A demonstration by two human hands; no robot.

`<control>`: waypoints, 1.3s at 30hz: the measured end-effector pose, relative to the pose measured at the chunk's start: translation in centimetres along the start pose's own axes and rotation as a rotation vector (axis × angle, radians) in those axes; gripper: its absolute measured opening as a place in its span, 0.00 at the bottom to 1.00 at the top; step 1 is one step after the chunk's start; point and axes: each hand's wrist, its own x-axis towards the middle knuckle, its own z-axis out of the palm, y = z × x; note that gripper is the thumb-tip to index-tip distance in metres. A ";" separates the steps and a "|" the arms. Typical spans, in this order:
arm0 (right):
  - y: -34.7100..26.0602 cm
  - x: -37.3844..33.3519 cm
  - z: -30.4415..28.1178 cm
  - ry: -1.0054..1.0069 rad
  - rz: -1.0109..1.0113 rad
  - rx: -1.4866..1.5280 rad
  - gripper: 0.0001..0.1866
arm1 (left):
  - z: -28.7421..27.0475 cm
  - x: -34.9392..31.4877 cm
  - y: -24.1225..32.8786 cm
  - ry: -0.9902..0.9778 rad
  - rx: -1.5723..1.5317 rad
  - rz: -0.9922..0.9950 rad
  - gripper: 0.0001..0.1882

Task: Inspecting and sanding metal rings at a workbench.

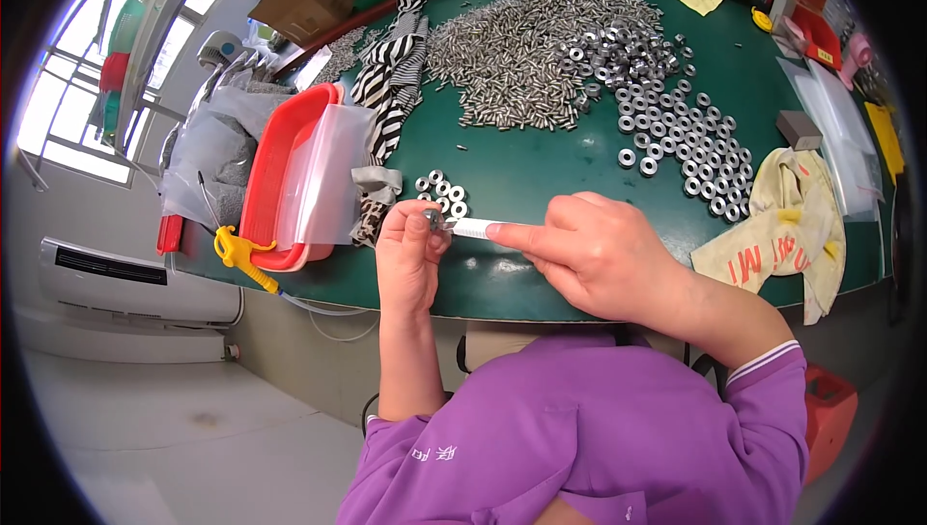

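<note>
Close to the table's front edge, my left hand [407, 259] pinches a small metal ring [434, 218] between thumb and fingers. My right hand [603, 250] grips a slim tool with a white handle [472, 227], its index finger stretched along it. The tool's tip meets the ring or lies just beside it; the fingers hide the exact contact. Just beyond my left hand lies a small group of metal rings [443, 189]. Many more metal rings [710, 153] are spread flat on the right, partly heaped toward the back. A wide pile of small metal pins [531, 52] covers the back middle.
A red plastic bin [259, 187] with a clear sheet stands at the left, beside a yellow air blow gun [235, 248]. Striped cloth [393, 66] lies behind it. To the right are a stained cream cloth [797, 226] and a grey block [799, 129] on the green table [531, 168].
</note>
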 end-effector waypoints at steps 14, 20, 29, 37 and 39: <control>-0.1 0.1 -0.4 0.030 -0.065 -0.211 0.20 | -0.1 0.4 0.4 -0.025 0.123 -0.086 0.17; 0.0 0.3 -0.6 0.048 -0.103 -0.230 0.19 | -0.3 0.5 0.5 -0.040 0.067 -0.125 0.14; 0.1 -0.2 -0.3 -0.057 0.098 0.069 0.15 | 0.2 0.2 0.5 -0.020 0.045 -0.078 0.16; 0.4 0.0 -0.3 -0.045 0.059 -0.087 0.16 | -0.1 0.2 0.3 -0.043 0.036 -0.084 0.14; 0.2 0.0 -0.3 -0.040 0.024 -0.154 0.16 | -0.1 0.3 0.3 -0.033 0.114 -0.089 0.17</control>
